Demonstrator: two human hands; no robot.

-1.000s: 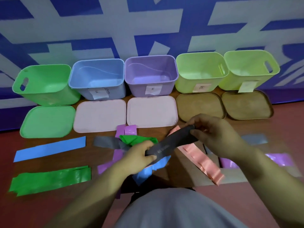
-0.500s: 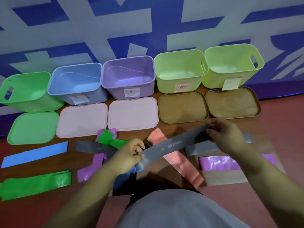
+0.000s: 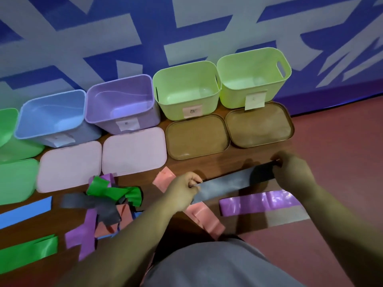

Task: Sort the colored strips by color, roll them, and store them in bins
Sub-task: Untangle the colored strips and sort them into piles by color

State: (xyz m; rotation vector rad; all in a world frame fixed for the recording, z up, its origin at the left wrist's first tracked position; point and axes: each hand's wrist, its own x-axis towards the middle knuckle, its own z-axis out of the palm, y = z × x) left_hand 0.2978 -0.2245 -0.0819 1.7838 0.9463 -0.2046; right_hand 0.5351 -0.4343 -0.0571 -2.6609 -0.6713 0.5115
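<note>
A grey strip (image 3: 230, 184) is stretched flat between my hands just above the brown board. My left hand (image 3: 183, 190) pinches its near left end. Its far right end is pinched by my right hand (image 3: 292, 174). Under it lie a pink strip (image 3: 199, 210) and a purple strip (image 3: 259, 203). A tangle of green (image 3: 116, 192), grey (image 3: 91, 204) and purple (image 3: 87, 230) strips lies to the left. A blue strip (image 3: 22, 213) and a green strip (image 3: 27, 251) lie flat at far left. Blue (image 3: 51, 117), purple (image 3: 122, 102) and two lime bins (image 3: 186, 88) (image 3: 252, 73) stand open along the wall.
A green bin (image 3: 8, 131) stands at the left edge with its green lid (image 3: 14, 181) in front. Two pink lids (image 3: 68, 164) (image 3: 134, 152) and two brown lids (image 3: 196, 137) (image 3: 259, 123) lie before the bins. Red floor (image 3: 342, 162) spreads on the right.
My hands have drawn apart and moved right, pulling the bunched grey strip out to full length over the pink and purple strips. The view has shifted right.
</note>
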